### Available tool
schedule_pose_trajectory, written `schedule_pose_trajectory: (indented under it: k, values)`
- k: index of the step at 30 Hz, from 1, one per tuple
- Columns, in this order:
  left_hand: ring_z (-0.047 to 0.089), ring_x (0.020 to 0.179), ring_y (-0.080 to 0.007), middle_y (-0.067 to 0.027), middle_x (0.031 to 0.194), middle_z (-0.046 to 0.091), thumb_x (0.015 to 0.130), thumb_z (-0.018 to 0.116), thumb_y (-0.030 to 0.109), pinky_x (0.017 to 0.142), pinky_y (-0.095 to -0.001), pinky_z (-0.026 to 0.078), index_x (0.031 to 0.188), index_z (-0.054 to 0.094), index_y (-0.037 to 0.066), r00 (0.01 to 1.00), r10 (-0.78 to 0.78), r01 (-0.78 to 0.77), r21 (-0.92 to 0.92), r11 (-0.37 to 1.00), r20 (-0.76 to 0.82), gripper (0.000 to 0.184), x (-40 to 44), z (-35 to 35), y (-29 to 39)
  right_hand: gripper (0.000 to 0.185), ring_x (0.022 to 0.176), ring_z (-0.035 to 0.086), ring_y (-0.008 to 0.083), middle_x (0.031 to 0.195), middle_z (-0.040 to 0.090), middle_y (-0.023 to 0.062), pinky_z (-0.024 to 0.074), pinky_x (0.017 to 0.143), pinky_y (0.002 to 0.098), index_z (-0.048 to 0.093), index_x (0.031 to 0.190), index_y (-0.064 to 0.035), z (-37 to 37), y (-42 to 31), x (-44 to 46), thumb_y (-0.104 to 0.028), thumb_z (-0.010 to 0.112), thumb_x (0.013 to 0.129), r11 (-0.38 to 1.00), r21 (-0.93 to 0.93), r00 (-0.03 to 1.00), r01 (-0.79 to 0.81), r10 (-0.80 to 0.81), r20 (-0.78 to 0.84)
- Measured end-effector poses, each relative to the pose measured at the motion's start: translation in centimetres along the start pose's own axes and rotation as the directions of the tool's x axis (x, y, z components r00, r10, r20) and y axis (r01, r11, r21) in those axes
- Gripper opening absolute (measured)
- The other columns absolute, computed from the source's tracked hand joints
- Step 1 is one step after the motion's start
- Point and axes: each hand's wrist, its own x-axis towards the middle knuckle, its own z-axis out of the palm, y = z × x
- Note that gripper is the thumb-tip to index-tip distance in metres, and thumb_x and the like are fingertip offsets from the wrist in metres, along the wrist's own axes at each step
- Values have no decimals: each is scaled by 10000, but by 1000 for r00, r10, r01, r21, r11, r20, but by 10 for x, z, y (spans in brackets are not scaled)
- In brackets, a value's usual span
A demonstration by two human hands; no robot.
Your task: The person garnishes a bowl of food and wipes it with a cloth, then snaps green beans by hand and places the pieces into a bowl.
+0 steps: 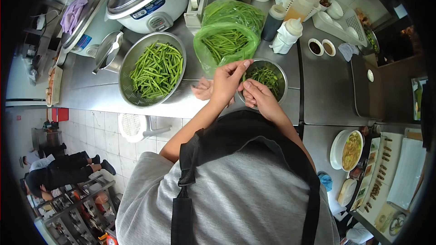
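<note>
Left fingers [240, 67] are near right fingers [250, 94] at a metal bowl [284, 84].

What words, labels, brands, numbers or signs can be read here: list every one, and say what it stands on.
None can be read with certainty.
Rice cooker: pale lettering on its blue label, too small and blurred.
Rice cooker's control panel: any markings too small.
Lidded container at far left: blue sticker, too blurred.
</note>
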Motion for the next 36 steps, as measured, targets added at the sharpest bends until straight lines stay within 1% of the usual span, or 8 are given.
schedule_pose_trajectory:
  k: [2,8,12,15,16,19,26,36]
  values:
    - [404,479,-10,38,632,555,943,608,234,431,-193,289,1045,703,-4,1000,-12,13,43,999,-16,276,-1,-4,-2,265,565,310,34,665,355,-67,301,534,193,544,949,-30,0,6,2,-266,447,1021,998,-32,999,47,-47,-9]
    - [524,685,-48,-31,774,636,970,547,214,617,-194,402,1111,638,-54,899,-383,436,-340,833,214,316,0,-14,-28,262,582,333,28,670,386,-52,303,531,199,571,928,-32,1,-3,2,-249,454,1016,927,-143,867,346,-374,-329]
    - [612,710,-159,-66,764,645,910,525,62,681,-271,489,1007,677,-15,995,96,-96,-17,995,-6,196,8,-8,-13,199,649,463,94,707,515,-5,384,613,231,607,837,-35,-25,-8,-3,-135,489,962,938,-215,847,272,-340,-408]
    - [640,758,-239,-138,789,652,842,529,22,729,-330,515,939,687,-8,961,269,-210,479,853,-58,189,41,-22,25,143,828,575,200,837,646,59,436,779,299,660,804,-53,-43,-1,-5,-82,537,870,474,-856,708,208,-676,-202]
    - [638,757,-264,-151,792,648,822,550,38,738,-354,515,914,687,-8,943,332,-270,566,779,-7,171,61,-26,18,129,1035,569,267,990,684,93,408,911,354,701,808,-84,-41,-9,-8,-57,578,784,386,-911,719,148,-674,-168]
    - [629,772,-330,-173,811,645,770,613,93,769,-402,513,855,691,5,911,375,-360,779,513,173,144,105,-39,-25,71,961,606,253,892,692,86,438,874,352,704,802,-65,-38,-13,-4,-89,637,792,130,-991,597,43,-799,-79]
    - [603,880,-317,-129,821,635,676,713,145,853,-389,485,809,710,99,887,327,-418,868,269,326,141,126,-42,-50,341,460,495,131,577,600,104,366,459,302,617,702,33,-32,-29,-13,-252,686,876,565,-825,772,27,-536,-341]
    - [573,885,-273,-66,810,632,658,731,135,810,-378,474,833,728,127,854,385,-433,889,148,351,175,120,-51,-56,135,622,566,78,725,654,58,442,571,242,673,980,-7,-28,-27,-1,-101,609,907,546,-827,822,136,-527,-213]
